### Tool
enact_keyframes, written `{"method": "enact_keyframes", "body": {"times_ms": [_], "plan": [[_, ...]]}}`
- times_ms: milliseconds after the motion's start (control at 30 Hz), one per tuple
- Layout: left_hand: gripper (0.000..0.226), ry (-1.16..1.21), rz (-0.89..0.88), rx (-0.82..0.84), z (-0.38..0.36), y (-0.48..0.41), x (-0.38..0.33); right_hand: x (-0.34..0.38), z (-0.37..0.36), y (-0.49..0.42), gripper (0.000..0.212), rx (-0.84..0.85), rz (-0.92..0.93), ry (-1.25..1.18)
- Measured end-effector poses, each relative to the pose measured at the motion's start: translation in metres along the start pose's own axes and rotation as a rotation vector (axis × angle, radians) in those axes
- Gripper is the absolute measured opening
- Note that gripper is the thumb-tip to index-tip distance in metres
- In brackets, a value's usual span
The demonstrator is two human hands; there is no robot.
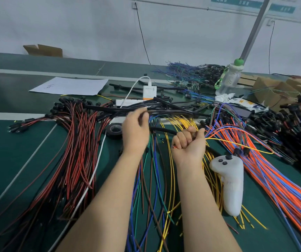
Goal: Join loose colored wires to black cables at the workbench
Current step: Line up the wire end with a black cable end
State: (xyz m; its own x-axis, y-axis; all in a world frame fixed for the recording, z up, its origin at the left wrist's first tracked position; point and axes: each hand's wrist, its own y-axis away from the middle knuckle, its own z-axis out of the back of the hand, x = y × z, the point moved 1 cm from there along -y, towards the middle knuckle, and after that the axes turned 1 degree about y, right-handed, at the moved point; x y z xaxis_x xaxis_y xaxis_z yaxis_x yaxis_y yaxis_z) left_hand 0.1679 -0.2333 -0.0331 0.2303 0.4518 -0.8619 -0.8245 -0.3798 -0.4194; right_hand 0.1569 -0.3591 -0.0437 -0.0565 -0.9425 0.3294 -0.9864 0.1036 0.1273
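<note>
While clenched in right hand (pixel 188 140), black cable (pixel 162 130) and yellow wire (pixel 237 144): liable to snag orange wires (pixel 273 179) just right of fist, slip free. Left hand (pixel 136 128) at cable bundle (pixel 164 108) beyond: hold unclear.

Bare left hand (pixel 136 132), right hand (pixel 189 144), forearms (pixel 109 193)

There is only one view, the head camera, which looks from the person's head forward and down toward 12 o'clock, quite near to the green tabletop (pixel 4 157), with the wall (pixel 73 24) far at 12 o'clock and the forearms (pixel 109 197) at 6 o'clock.
</note>
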Motion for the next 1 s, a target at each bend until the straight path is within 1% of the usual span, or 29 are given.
{"method": "enact_keyframes", "body": {"times_ms": [67,100,167,200,300,367,433,533,700,800,867,933,967,1000], "plan": [[0.014,0.366,0.09,-0.147,0.02,-0.006,-0.007,0.0,0.0,0.0,0.055,-0.017,-0.004,0.01],[0.016,0.508,0.151,-0.21,0.031,-0.008,-0.009,-0.001,-0.001,0.0,0.055,-0.026,-0.008,0.022],[0.021,0.734,0.236,-0.296,0.051,-0.013,-0.01,-0.001,-0.004,0.0,0.055,-0.039,-0.022,0.058],[0.023,0.792,0.246,-0.329,0.059,-0.014,-0.01,-0.002,-0.005,0.0,0.055,-0.04,-0.028,0.08],[0.029,0.859,0.243,-0.407,0.074,-0.014,-0.005,-0.002,-0.007,0.003,0.054,-0.063,-0.025,0.177],[0.03,0.903,0.271,-0.442,0.078,-0.014,0.001,-0.002,-0.007,0.003,0.054,-0.082,0.002,0.227],[0.029,0.886,0.306,-0.479,0.081,-0.014,0.009,0.0,-0.006,0.004,0.054,-0.08,0.033,0.235],[0.028,0.843,0.347,-0.549,0.082,-0.014,0.019,0.003,-0.005,0.003,0.049,-0.057,0.056,0.2],[0.028,0.807,0.435,-0.617,0.078,-0.012,0.033,0.001,-0.004,0.0,0.035,-0.107,0.107,0.361],[0.025,0.834,0.493,-0.635,0.079,-0.011,0.036,0.0,-0.005,-0.002,0.025,-0.146,0.124,0.423],[0.023,0.96,0.536,-0.624,0.079,-0.01,0.033,-0.001,-0.005,-0.003,0.022,-0.151,0.131,0.492],[0.02,1.136,0.568,-0.518,0.073,-0.008,0.028,-0.004,-0.006,-0.003,0.021,-0.118,0.116,0.565],[0.018,1.185,0.58,-0.424,0.067,-0.006,0.024,-0.007,-0.006,-0.003,0.02,-0.093,0.098,0.602],[0.017,1.165,0.589,-0.304,0.06,-0.003,0.02,-0.01,-0.007,-0.002,0.021,-0.065,0.074,0.642]]}}
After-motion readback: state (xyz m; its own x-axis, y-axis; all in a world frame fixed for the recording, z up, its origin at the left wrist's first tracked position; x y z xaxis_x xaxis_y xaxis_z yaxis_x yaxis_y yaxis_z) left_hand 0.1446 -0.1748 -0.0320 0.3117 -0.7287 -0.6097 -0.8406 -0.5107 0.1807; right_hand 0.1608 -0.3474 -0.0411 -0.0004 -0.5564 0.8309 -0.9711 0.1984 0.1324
